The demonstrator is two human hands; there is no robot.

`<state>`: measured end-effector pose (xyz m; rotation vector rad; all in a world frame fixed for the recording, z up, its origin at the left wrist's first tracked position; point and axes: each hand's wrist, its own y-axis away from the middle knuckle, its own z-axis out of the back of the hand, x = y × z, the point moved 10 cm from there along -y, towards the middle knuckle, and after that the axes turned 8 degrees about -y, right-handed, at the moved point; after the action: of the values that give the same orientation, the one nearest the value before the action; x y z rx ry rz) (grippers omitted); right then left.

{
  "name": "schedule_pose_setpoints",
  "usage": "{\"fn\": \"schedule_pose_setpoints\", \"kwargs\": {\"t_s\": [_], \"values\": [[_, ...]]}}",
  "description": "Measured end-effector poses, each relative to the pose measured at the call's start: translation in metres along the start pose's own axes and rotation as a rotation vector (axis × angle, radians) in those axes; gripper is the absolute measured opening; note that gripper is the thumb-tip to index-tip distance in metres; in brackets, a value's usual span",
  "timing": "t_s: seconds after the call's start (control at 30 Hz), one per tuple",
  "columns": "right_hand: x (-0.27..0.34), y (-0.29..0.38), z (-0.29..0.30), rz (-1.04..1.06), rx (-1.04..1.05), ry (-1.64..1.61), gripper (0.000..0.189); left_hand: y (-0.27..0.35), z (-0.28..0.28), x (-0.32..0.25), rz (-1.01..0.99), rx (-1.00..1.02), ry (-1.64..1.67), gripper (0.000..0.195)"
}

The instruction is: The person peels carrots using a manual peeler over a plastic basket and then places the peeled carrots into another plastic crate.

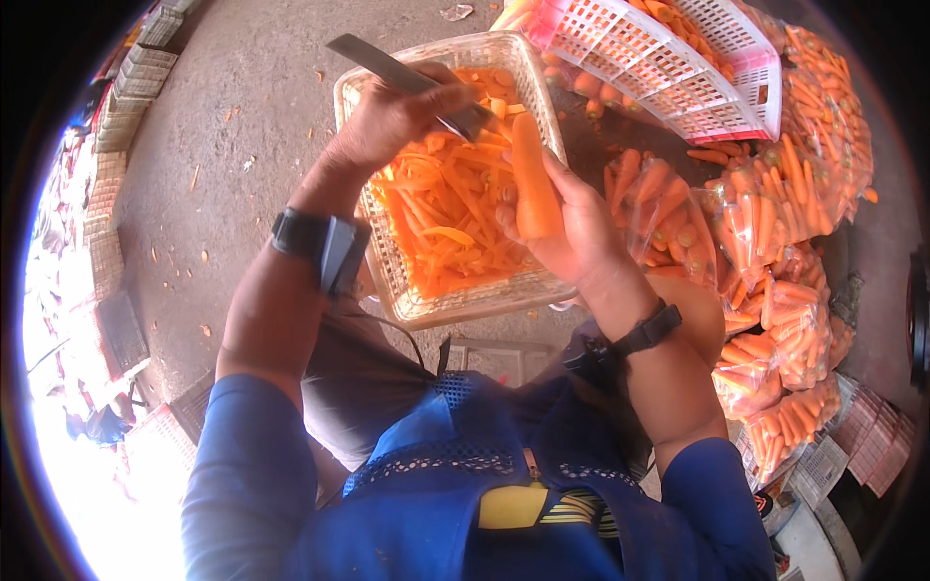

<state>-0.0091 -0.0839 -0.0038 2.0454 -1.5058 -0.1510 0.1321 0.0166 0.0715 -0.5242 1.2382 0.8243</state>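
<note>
My left hand (pixel 407 109) grips a long, flat metal peeling tool (pixel 370 62), its lower end near a thick carrot (pixel 534 178). The carrot has a smooth, bright orange surface and rests tilted in my right hand (pixel 574 218), thumb on one side and fingertips on the other. Both hands are above a worn, off-white plastic basket (pixel 476 309), in front of my knees. Orange carrot peelings (pixel 443 225) fill much of it in a loose heap. A small gap shows between the tool's end and the carrot.
To the right lie several clear plastic bags of carrots (pixel 770 203). A white and pink plastic crate (pixel 654 72) with carrots stands tilted at upper right. Stacked crates (pixel 109 181) line the left side. Peel scraps dot the concrete floor (pixel 240 80).
</note>
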Motion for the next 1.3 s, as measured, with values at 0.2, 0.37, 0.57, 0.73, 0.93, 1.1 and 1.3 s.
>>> {"fn": "schedule_pose_setpoints", "kwargs": {"t_s": [0.2, 0.37, 0.57, 0.73, 0.93, 1.1, 1.3], "values": [[-0.007, -0.017, 0.011, 0.043, -0.074, 0.096, 0.041, 0.038, -0.085, -0.039, -0.312, 0.348, 0.075, 0.016], [-0.006, -0.008, -0.015, 0.047, 0.035, 0.198, 0.043, 0.031, -0.081, -0.021, -0.015, 0.411, 0.159, 0.013], [-0.010, -0.007, -0.018, -0.005, 0.087, 0.128, 0.036, 0.026, -0.077, -0.010, 0.000, 0.397, 0.111, 0.022], [-0.014, -0.006, -0.023, -0.019, 0.156, 0.109, 0.034, 0.026, -0.078, 0.002, 0.128, 0.461, 0.092, 0.025], [-0.033, 0.019, -0.023, -0.205, 0.121, -0.018, 0.035, -0.015, 0.023, 0.052, 0.103, 0.051, -0.064, 0.024], [-0.024, -0.001, -0.009, -0.181, 0.167, 0.025, 0.039, -0.016, 0.028, 0.055, 0.133, -0.125, -0.304, 0.022], [-0.003, -0.007, 0.011, -0.003, -0.016, 0.103, 0.037, 0.004, -0.014, 0.006, 0.025, 0.142, 0.085, 0.022]]}}
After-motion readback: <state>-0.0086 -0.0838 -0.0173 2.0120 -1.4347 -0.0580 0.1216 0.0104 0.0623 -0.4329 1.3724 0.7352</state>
